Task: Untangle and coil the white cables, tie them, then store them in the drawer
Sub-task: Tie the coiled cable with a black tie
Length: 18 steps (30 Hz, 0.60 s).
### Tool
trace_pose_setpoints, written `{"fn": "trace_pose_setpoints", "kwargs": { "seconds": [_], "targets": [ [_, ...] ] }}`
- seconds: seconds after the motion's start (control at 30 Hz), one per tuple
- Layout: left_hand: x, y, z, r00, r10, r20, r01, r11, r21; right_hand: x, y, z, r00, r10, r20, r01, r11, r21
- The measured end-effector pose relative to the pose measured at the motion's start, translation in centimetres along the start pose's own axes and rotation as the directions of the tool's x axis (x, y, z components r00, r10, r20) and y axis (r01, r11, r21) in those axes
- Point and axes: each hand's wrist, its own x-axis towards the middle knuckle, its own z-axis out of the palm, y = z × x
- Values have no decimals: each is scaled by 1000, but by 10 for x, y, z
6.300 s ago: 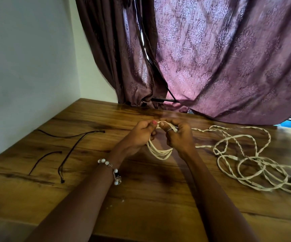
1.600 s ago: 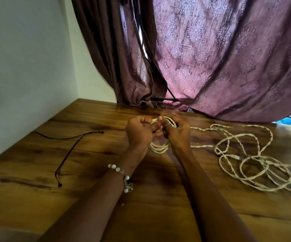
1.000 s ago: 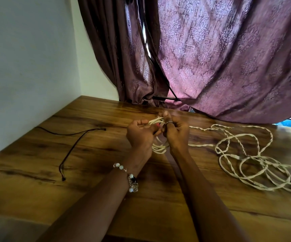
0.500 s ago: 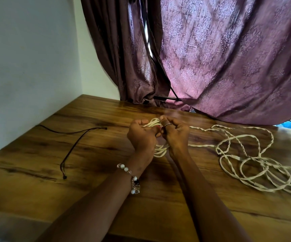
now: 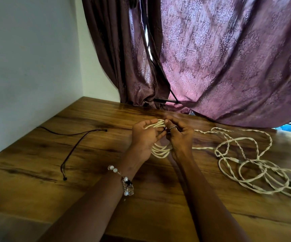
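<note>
A small coil of white cable (image 5: 160, 151) hangs between my two hands above the wooden table (image 5: 92, 154). My left hand (image 5: 145, 137) grips the coil's left side, with strands showing over its fingers. My right hand (image 5: 180, 137), wearing a ring, pinches the coil's top right. From there the twisted white cable runs right into a loose tangle of loops (image 5: 256, 163) lying on the table. No drawer is in view.
A thin dark cord (image 5: 74, 145) lies on the table's left part. A white wall borders the table on the left. Purple patterned curtains (image 5: 211, 67) hang over the table's far edge. The table's near edge runs under my forearms.
The coil's loops have become shorter and tighter in my hands. A second short dark cord seen at the far left 6.3 s ago is out of view now. The tangle has not moved.
</note>
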Motion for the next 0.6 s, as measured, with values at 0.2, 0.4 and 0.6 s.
{"fn": "trace_pose_setpoints", "kwargs": {
  "seconds": [0.2,0.4,0.6],
  "targets": [
    [0,-4,-3,992,28,126,-38,996,80,2,-5,-3,999,23,-25,-21,997,72],
    [-3,-12,-5,988,151,-23,-145,977,154,-3,-8,1,997,76,-1,-76,990,115],
    [-6,-14,-3,942,336,0,-324,907,268,-6,-10,1,989,147,-32,-141,979,146]
  ]
}}
